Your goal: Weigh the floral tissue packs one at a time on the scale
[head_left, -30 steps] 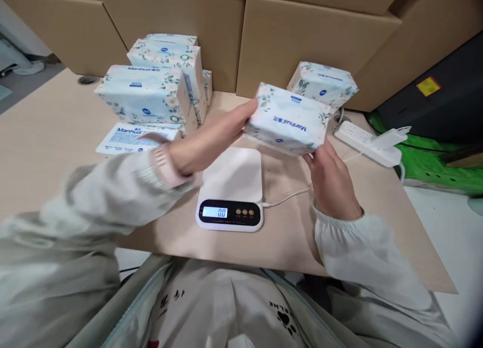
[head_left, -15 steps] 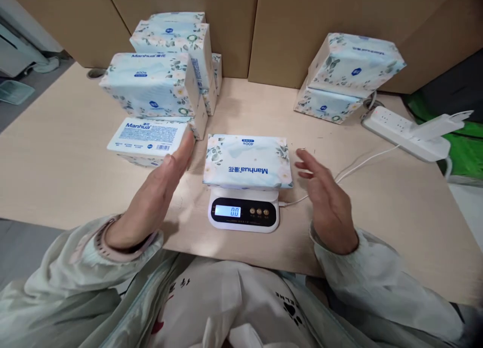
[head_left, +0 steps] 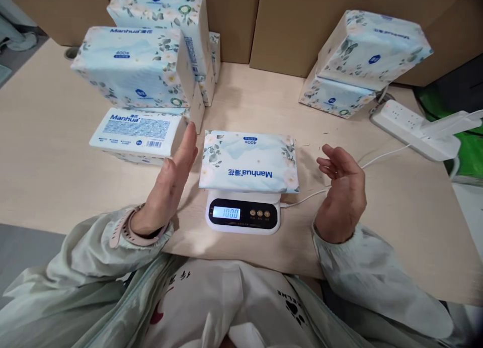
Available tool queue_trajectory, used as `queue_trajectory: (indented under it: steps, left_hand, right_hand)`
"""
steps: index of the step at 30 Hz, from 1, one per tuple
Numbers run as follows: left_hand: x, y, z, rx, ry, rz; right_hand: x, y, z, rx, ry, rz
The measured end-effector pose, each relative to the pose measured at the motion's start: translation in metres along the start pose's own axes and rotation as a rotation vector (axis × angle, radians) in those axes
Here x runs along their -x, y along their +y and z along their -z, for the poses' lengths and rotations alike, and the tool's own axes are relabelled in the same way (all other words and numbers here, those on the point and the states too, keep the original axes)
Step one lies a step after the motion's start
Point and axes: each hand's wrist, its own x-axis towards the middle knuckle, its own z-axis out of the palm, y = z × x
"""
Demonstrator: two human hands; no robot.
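Observation:
A pack of tissues (head_left: 249, 159) with a floral print lies flat on a white digital kitchen scale (head_left: 243, 227), covering its weighing plate. The lit display seems to read 100.0. To the left of the pack, my left hand (head_left: 168, 179) is held upright with its fingers stretched out, apart from the pack and holding nothing. On the other side, my right hand (head_left: 341, 194) hovers with its palm turned inward and fingers slightly curled, also free of the pack. A single tissue pack (head_left: 139, 132) showing its printed label lies just beyond my left hand.
Stacked tissue packs (head_left: 132, 71) stand at the back left, and two more packs (head_left: 373, 56) are piled at the back right. A white power strip (head_left: 415, 129) lies at the right. A white cable (head_left: 313, 194) runs to the scale. Cardboard (head_left: 324, 31) walls the table's far side.
My right hand has drawn away from the pack to the right; my left hand stays open beside it. The scale's reading has gone from 0.0 to about 100.0. The camera view has shifted closer.

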Motion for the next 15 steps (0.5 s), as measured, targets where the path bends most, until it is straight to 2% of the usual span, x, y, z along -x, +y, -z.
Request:
queue_trajectory:
  steps: [4,10,15]
  left_hand:
    - [-0.0012,-0.0022,0.0018,0.026,0.017,-0.006]
    - [-0.0011,-0.0047,0.0038,0.052,0.013,-0.008]
    - [-0.0009,-0.0031,0.0050,0.032,0.020,0.008]
  right_hand:
    - [0.0003,-0.0004,0.0005,-0.012,-0.005,0.030]
    - [0.0014,-0.0004,0.0021,0.146,-0.045,0.044]
    - [0.0011,0.0009,0.0024,0.164,-0.052,0.069]
